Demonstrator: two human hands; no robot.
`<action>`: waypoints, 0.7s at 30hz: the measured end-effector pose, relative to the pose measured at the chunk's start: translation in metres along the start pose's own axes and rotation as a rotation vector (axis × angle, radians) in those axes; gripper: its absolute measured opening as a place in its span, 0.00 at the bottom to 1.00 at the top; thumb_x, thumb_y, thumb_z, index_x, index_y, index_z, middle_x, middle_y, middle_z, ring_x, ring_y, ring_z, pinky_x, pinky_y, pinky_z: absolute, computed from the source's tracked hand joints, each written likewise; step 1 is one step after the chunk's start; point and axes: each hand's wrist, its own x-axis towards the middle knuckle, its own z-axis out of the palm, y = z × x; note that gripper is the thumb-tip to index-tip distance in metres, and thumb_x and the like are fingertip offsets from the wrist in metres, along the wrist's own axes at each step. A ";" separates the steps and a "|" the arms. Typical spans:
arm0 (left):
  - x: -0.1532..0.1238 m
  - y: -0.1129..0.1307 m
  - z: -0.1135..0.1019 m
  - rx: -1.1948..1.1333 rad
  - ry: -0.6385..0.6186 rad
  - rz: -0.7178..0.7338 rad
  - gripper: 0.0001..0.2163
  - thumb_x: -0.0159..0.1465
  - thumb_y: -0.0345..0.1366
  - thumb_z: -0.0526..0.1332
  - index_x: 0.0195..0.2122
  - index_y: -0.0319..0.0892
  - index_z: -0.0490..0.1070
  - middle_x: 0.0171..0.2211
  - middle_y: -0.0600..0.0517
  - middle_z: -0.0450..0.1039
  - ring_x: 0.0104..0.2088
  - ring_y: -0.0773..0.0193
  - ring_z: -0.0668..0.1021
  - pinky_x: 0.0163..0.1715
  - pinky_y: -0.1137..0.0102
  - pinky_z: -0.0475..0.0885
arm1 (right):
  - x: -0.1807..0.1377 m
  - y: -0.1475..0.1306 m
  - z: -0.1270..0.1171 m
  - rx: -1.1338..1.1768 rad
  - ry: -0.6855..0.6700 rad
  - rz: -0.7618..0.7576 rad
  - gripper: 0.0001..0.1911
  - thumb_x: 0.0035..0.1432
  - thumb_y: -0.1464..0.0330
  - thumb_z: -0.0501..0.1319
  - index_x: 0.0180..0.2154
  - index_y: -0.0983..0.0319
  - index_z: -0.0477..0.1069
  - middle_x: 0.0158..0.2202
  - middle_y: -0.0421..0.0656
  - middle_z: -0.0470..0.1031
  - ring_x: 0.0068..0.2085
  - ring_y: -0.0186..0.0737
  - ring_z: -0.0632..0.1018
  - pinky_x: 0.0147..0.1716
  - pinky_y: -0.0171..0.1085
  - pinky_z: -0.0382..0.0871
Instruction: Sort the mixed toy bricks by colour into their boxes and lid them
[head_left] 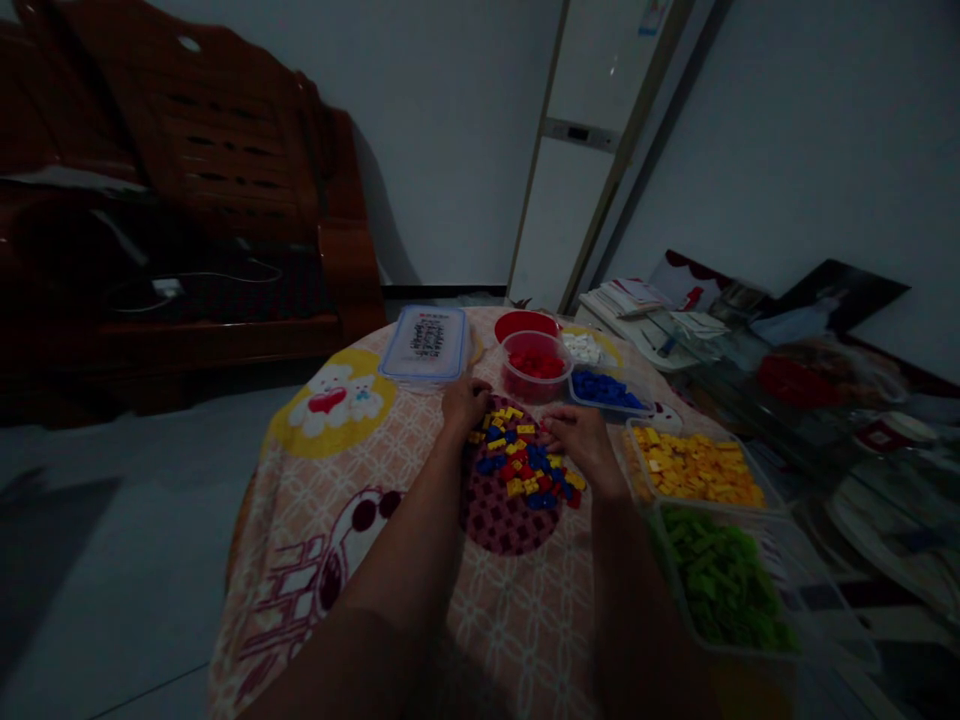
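A loose pile of red, yellow and blue toy building bricks (pixel 517 465) lies on the cloth-covered round table. My left hand (pixel 466 402) is at the pile's upper left edge, fingers curled together; whatever they hold is hidden. On the other side, my right hand (pixel 579 437) pinches a small red brick (pixel 544 425) between thumb and finger, just above the pile's right edge. Beyond the hands stands a round clear tub of red bricks (pixel 535 364). Blue bricks (pixel 606 390) fill a shallow clear container beside it.
Clear boxes of yellow bricks (pixel 694 468) and green bricks (pixel 727 580) stand along the right. White pieces (pixel 583 348) and a red lid (pixel 525 325) lie at the back. A blue-rimmed plastic lid (pixel 425 343) is at back left. A cluttered glass table (pixel 795 440) adjoins on the right.
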 end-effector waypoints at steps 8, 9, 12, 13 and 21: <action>0.001 -0.001 -0.001 -0.002 0.001 0.004 0.12 0.63 0.34 0.59 0.43 0.48 0.82 0.46 0.53 0.82 0.48 0.59 0.80 0.50 0.69 0.72 | 0.021 -0.009 -0.015 0.018 0.394 -0.281 0.25 0.53 0.64 0.59 0.52 0.65 0.75 0.52 0.52 0.79 0.49 0.46 0.80 0.49 0.42 0.74; 0.001 -0.001 -0.001 0.002 -0.001 0.005 0.12 0.63 0.35 0.59 0.43 0.48 0.82 0.46 0.53 0.82 0.48 0.59 0.80 0.50 0.69 0.72 | 0.016 -0.003 -0.017 -0.017 0.406 -0.256 0.24 0.53 0.63 0.59 0.50 0.65 0.76 0.50 0.51 0.80 0.47 0.46 0.81 0.47 0.42 0.75; 0.002 0.000 0.001 0.006 0.001 0.011 0.12 0.63 0.35 0.59 0.43 0.48 0.81 0.46 0.53 0.82 0.49 0.58 0.80 0.50 0.69 0.72 | -0.005 0.016 -0.022 -0.111 0.413 -0.137 0.22 0.55 0.62 0.58 0.46 0.65 0.78 0.43 0.51 0.82 0.40 0.45 0.82 0.42 0.41 0.76; 0.002 0.000 0.001 0.004 0.001 0.011 0.12 0.63 0.35 0.59 0.44 0.48 0.81 0.46 0.53 0.82 0.49 0.58 0.79 0.50 0.69 0.72 | -0.012 0.022 -0.024 -0.157 0.408 -0.106 0.21 0.55 0.62 0.57 0.45 0.65 0.79 0.42 0.50 0.82 0.39 0.45 0.82 0.40 0.40 0.76; 0.003 -0.002 0.003 -0.017 -0.003 0.028 0.14 0.62 0.34 0.58 0.45 0.45 0.81 0.47 0.51 0.81 0.49 0.58 0.79 0.51 0.68 0.71 | -0.051 0.032 -0.039 -0.727 0.037 0.006 0.12 0.55 0.65 0.62 0.38 0.62 0.81 0.36 0.46 0.82 0.37 0.42 0.81 0.37 0.35 0.69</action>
